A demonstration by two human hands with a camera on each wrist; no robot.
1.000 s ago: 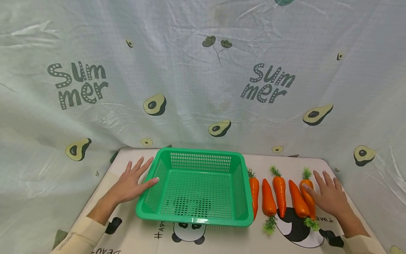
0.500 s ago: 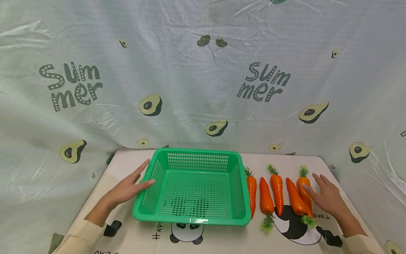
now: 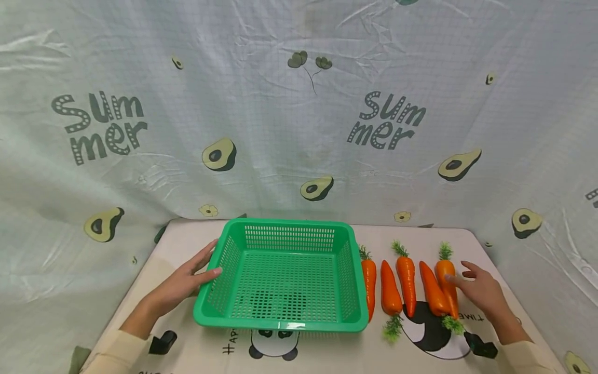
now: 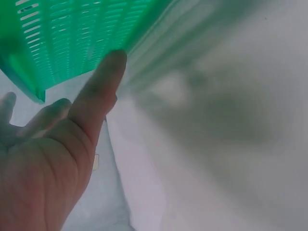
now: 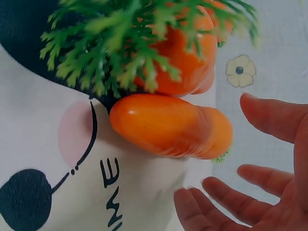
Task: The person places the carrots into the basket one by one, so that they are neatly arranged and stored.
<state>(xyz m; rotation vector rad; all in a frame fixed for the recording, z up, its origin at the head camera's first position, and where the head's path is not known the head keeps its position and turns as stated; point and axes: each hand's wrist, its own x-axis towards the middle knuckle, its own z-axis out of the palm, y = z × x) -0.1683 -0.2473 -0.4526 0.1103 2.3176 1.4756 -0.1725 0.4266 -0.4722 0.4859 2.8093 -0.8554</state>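
Observation:
A green plastic basket (image 3: 289, 326) with slatted walls sits on the table, nothing inside it. At its left rim is my left hand (image 3: 179, 285), thumb over the rim and fingers spread along the outer side. In the left wrist view the thumb (image 4: 98, 96) reaches up to the basket wall (image 4: 72, 43). Several orange carrots with green tops lie to the right of the basket. My right hand (image 3: 481, 293) hovers beside the rightmost carrot (image 3: 447, 283), its thumb overlapping it in the head view. The right wrist view has a gap between the loosely bent fingers and that carrot (image 5: 168, 126).
A carrot (image 3: 369, 285) lies right against the basket's right side, partly hidden by it. Two more carrots sit between it and the right pair. A printed cloth (image 3: 261, 130) with avocados hangs behind the table (image 3: 336, 358).
My left hand has turned and lowered at the basket's left rim, its fingers drawing closer together. The right fingers have bent more beside the rightmost carrot. The view has shifted slightly.

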